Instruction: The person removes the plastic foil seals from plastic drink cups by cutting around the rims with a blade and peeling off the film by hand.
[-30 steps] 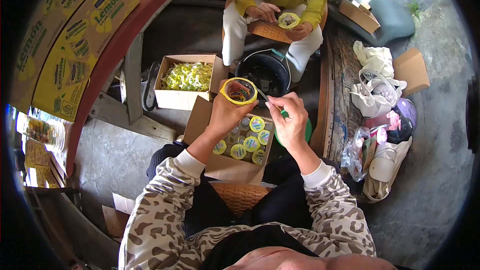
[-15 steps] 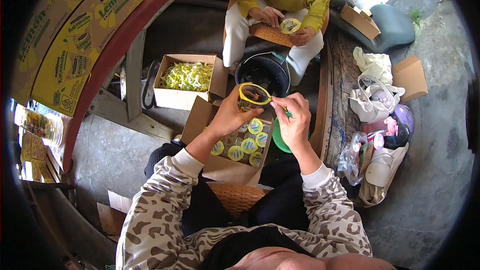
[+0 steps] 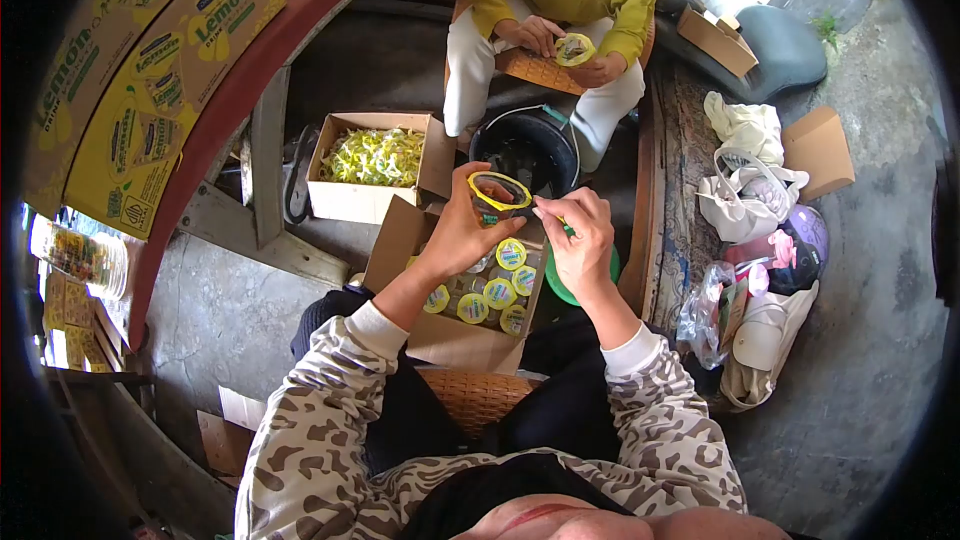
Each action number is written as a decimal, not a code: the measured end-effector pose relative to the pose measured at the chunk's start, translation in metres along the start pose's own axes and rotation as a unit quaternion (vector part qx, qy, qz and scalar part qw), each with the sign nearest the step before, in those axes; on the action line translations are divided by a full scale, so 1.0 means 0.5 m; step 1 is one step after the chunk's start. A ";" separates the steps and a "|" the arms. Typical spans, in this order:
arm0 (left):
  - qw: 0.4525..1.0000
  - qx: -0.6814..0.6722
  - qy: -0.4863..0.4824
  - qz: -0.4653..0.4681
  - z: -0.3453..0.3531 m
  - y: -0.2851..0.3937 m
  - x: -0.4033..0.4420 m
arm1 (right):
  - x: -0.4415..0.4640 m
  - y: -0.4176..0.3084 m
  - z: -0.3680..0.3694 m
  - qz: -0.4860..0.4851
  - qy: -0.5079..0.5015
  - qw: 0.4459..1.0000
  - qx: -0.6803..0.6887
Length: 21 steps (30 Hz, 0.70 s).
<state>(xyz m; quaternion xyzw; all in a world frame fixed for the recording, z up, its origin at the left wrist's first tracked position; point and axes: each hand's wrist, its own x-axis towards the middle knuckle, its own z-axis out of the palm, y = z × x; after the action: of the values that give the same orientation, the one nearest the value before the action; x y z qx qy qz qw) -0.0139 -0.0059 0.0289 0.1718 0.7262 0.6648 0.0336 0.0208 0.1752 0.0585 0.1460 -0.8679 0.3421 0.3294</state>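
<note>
A clear plastic cup with a yellow rim (image 3: 500,190) is tilted in my left hand (image 3: 458,232), whose fingers and thumb wrap round its side. My right hand (image 3: 582,245) pinches a slim green-handled tool (image 3: 568,230); its tip is at the cup's right rim, too small to make out. Below my hands stands an open cardboard box (image 3: 460,348) of upright cups, several with yellow printed lids (image 3: 499,292). Behind my right wrist, a green round container (image 3: 566,286) is partly hidden.
Across from me a seated person holds a yellow-rimmed cup (image 3: 575,50) over a black bucket (image 3: 520,135). A box (image 3: 330,197) of yellow strips stands at left. Lemon-drink cartons (image 3: 160,100) lie on the red-edged table. Bags (image 3: 745,210) and a purple helmet (image 3: 808,238) are at right.
The cup in my left hand has shifted slightly left and down and tilts differently. My right hand has moved a little left with it. The other person's cup has turned.
</note>
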 end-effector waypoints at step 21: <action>0.995 -0.028 0.088 0.028 0.002 -0.018 0.007 | -0.012 -0.014 0.005 -0.070 0.041 0.997 -0.017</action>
<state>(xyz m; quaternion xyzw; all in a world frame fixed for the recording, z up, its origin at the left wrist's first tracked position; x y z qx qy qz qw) -0.0187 -0.0042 0.0206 0.1321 0.7021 0.6983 -0.0440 0.0276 0.1685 0.0567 0.1863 -0.8469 0.3092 0.3906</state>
